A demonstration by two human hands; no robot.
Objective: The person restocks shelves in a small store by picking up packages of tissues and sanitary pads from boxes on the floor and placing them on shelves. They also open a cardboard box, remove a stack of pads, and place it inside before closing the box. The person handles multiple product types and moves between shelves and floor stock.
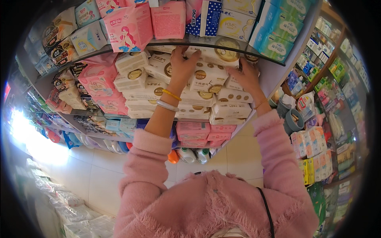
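Note:
White tissue packs with gold-brown prints are stacked on a shelf under a glass shelf. My left hand reaches in from below, its fingertips spread at the left end of a white pack lying on top of the stack; part of its fingers is hidden under the glass edge. My right hand is at the right end of that same pack, with its fingers around the corner. The pack lies between both hands, close under the glass shelf. Other white packs lie to the left.
The glass shelf's dark front edge curves just over my hands. Pink packs stand at the left, and a pink pack with a mermaid picture juts over the glass. Grey-blue baskets are at the right. Plastic-wrapped packs lie on the floor.

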